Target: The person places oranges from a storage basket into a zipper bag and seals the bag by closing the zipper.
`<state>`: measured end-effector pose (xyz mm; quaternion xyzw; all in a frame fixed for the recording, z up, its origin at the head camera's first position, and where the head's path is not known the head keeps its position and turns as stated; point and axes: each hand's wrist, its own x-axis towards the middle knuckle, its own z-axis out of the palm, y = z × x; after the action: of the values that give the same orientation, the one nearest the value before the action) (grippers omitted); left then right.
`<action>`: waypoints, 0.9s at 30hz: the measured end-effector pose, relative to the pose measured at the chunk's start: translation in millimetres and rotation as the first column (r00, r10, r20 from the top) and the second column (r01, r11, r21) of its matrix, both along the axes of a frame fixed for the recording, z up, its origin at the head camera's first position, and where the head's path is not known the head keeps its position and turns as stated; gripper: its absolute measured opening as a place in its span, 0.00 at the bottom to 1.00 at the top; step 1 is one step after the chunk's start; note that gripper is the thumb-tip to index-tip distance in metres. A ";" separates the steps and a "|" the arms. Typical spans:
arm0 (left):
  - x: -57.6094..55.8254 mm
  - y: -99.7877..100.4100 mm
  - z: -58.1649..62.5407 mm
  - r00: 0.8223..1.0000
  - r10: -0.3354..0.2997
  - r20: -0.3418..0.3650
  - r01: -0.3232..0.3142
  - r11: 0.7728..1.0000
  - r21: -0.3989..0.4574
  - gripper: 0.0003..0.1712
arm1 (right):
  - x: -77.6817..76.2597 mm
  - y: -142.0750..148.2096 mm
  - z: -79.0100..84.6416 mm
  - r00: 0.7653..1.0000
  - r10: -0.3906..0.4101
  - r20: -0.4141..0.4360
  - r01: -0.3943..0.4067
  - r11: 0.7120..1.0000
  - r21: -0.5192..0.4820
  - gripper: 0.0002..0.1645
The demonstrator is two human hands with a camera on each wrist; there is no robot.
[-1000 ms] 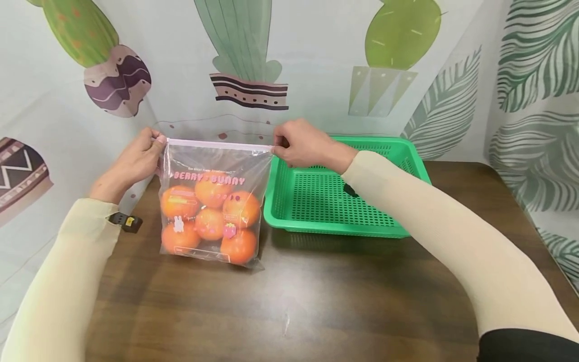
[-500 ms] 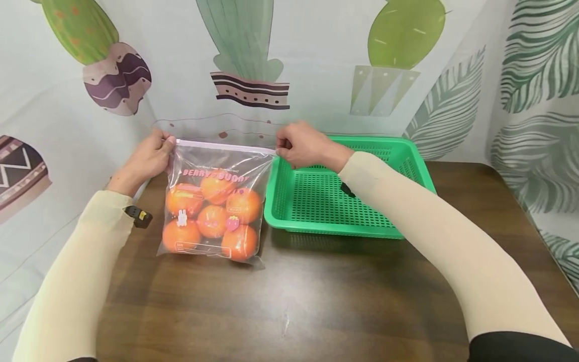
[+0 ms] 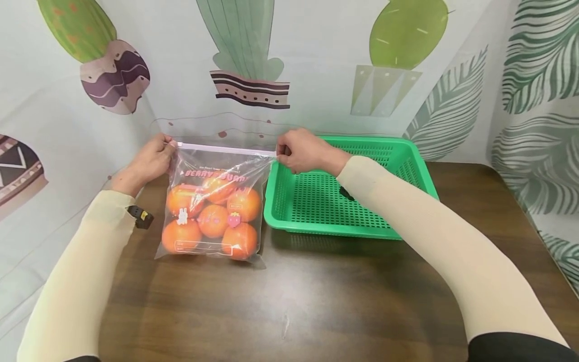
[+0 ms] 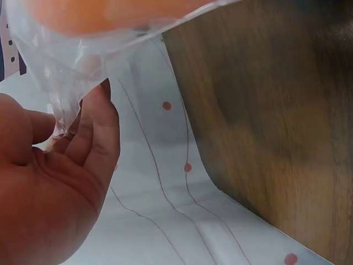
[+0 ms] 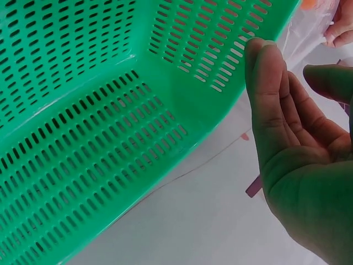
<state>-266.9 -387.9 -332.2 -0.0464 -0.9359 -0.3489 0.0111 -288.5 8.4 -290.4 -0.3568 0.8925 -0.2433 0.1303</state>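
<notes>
A clear zip bag with pink lettering stands on the table, its top edge stretched between both hands. Inside it are several oranges. My left hand pinches the left top corner; in the left wrist view, thumb and fingers close on the gathered plastic. At the other end of the pale pink zip strip, my right hand holds the right corner with curled fingers. The right wrist view shows that hand's palm side, close by the basket rim, with the bag beyond its fingertips.
A green perforated basket stands right of the bag, under my right wrist. Behind the brown wooden table hangs a white cloth printed with cacti and leaves. Wrist cameras sit on both sleeves.
My left hand has shifted right and slightly down, drawing the bag's left top corner inward. My right hand has moved slightly right and down. The basket stays in place.
</notes>
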 end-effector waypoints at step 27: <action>7.0 1.5 0.6 0.989 -0.041 0.145 0.066 0.984 -0.168 0.36 | 5.7 33.8 -1.7 0.995 0.005 -0.102 -0.007 1.000 -0.013 0.10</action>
<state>-259.9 -386.3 -331.6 -0.0474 -0.9594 -0.2695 -0.0686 -282.8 42.3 -292.1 -0.3722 0.8953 -0.2302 0.0831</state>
